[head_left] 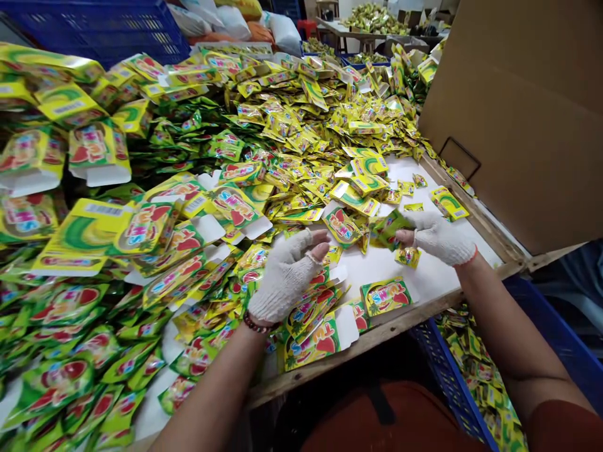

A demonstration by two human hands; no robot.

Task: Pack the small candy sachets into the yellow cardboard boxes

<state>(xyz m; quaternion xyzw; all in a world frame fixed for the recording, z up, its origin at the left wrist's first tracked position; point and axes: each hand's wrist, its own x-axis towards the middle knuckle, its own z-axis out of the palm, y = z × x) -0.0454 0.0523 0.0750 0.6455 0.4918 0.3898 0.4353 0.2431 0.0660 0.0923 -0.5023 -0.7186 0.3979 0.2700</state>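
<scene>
Two hands in head view, both in white gloves with bare fingertips. Right hand point(438, 238): thumb and fingers grasp a green packet point(387, 230) above the white tabletop point(431, 275). Blur smears the packet's print; the far fingers are mostly out of sight. Left hand point(287, 270): fingers loosely curved, nothing seen in their grasp, near a tilted printed box point(343, 227); contact unclear.

Heap of packets and boxes runs off the left edge, lower layers buried, overlap too dense to count. Cardboard point(518, 125) at right, cut off at top and side. Right forearm covers part of the lower-right blue crate point(440, 358); some packets show inside.

Tally: one packet held; one bracelet point(259, 323), left wrist; one box point(386, 295) by the near wooden edge point(377, 339); one yellow box point(450, 204) just beyond the right hand; two large blue crates, the second point(98, 28) upper left, cropped.
</scene>
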